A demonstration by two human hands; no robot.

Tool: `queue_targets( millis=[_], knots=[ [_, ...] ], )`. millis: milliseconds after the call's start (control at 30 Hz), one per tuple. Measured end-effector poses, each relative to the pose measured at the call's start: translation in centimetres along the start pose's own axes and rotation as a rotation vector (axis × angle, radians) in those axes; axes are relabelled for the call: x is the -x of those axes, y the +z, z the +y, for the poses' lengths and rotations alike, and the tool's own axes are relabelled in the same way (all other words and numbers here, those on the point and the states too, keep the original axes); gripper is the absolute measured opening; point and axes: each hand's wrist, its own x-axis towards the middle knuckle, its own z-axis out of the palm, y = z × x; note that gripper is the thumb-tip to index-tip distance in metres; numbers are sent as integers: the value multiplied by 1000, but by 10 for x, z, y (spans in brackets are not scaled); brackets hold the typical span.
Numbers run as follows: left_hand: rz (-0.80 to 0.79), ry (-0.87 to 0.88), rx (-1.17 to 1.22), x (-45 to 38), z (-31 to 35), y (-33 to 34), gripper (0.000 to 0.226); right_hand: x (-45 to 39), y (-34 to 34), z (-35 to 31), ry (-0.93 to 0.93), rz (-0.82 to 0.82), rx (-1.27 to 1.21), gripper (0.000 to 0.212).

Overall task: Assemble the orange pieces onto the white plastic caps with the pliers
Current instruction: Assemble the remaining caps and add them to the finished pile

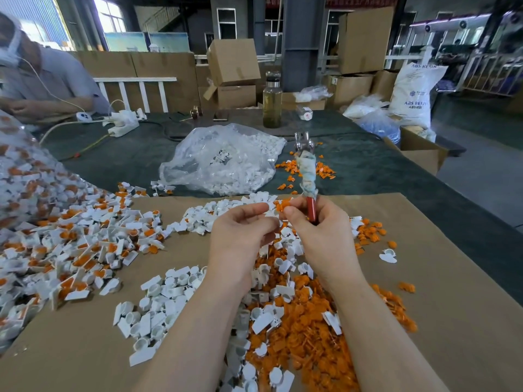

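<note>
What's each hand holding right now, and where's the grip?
Right hand grips the pliers by the red handle and pinches an orange piece. Left hand pinches a white cap.

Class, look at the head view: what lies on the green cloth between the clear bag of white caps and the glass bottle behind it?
Nothing: between the clear bag and the glass bottle, the head view shows only bare green cloth.

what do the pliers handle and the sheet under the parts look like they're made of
Pliers: shiny metal head, a red, probably plastic-coated handle, its middle wrapped in frayed, grubby cloth or tape. Sheet: matte brown corrugated cardboard, judging by its flat tan face and cut edge.
</note>
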Motion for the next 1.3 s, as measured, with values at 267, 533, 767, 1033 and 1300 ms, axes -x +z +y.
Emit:
queue_targets(
  millis=[267, 533, 767, 1033, 1300],
  knots=[
    [95, 139, -56, 3, 0, 5, 25, 0, 2, 3, -95, 85, 209, 9],
    [141, 274, -158, 5, -1, 10, 22, 3, 5, 4, -149, 138, 331, 23],
    [132, 290, -161, 4, -2, 9, 22, 4, 7, 4, -173, 141, 318, 17],
    [143, 226, -96, 2, -6, 9, 20, 0, 6, 6, -145, 53, 297, 6],
    [147, 212, -63, 0, -6, 4, 16, 0, 6, 6, -128, -33, 337, 2]
  ],
)
